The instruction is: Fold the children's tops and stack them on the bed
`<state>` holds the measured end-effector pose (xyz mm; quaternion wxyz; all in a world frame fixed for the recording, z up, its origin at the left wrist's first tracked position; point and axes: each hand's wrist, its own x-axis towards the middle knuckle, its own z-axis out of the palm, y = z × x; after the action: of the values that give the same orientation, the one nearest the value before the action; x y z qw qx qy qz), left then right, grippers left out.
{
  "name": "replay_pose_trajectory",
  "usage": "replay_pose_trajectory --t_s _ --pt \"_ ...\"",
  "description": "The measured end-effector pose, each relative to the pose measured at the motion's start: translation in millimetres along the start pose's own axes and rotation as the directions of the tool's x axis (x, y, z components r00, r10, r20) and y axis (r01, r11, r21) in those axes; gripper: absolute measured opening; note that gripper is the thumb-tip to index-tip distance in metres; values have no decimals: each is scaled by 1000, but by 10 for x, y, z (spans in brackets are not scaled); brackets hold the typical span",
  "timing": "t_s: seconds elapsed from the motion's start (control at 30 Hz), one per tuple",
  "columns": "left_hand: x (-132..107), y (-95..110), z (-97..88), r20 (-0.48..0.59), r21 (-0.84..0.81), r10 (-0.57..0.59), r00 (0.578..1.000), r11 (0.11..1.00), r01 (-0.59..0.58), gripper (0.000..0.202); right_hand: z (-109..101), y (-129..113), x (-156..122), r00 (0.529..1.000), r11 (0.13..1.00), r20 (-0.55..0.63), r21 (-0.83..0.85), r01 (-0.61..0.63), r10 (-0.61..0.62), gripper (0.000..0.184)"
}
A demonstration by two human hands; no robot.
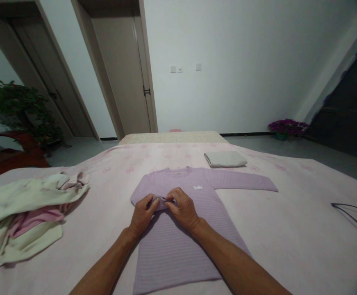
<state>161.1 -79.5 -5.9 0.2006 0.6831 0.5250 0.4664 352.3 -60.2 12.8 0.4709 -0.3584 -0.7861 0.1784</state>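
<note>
Pinching one sleeve (161, 206): two hands (143, 212) (183, 209) close together | one lilac shirt (172, 254) | one folded grey cloth (226, 158)

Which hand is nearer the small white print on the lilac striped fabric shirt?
Right. The right hand is close to the white print, just below and to its left; the left hand is farther left. Both pinch fabric of the lilac shirt.

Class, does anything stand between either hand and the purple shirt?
Nothing visible does: the left hand and right hand both pinch the shirt's folded-over sleeve. The clothes pile lies off to the left and the folded cloth beyond the outstretched sleeve; neither intervenes.
</note>
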Motion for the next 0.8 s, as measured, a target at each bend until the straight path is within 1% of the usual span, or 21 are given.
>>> replay_pose_trajectory --t_s 0.13,0.23,0.3,0.4,0.53,0.67,0.8 --pt "7 13 -6 44 -42 -6 999 999 7 26 3 -1 1 1000 1000 9 1 5 -5 11" --pt "15 6 -12 42 -66 4 999 998 -2 29 3 -5 0 1000 1000 18 -2 0 0 10" --pt "18 11 -15 44 -69 23 999 997 -20 30 7 -4 -6 1000 1000 24 -13 -16 17 9" --pt "17 41 -21 81 -71 51 995 996 -45 24 21 10 -21 998 998 37 -37 -52 54 8" --pt "11 74 -24 88 -60 40 995 998 -34 20 44 37 -41 994 995 54 -54 -87 90 5" --pt "13 57 -17 100 -72 18 995 997 -11 23 54 52 -47 989 990 57 -36 -137 139 5" --pt "13 33 -8 123 -78 -16 992 997 26 30 52 76 -45 981 984 79 2 -180 179 7"
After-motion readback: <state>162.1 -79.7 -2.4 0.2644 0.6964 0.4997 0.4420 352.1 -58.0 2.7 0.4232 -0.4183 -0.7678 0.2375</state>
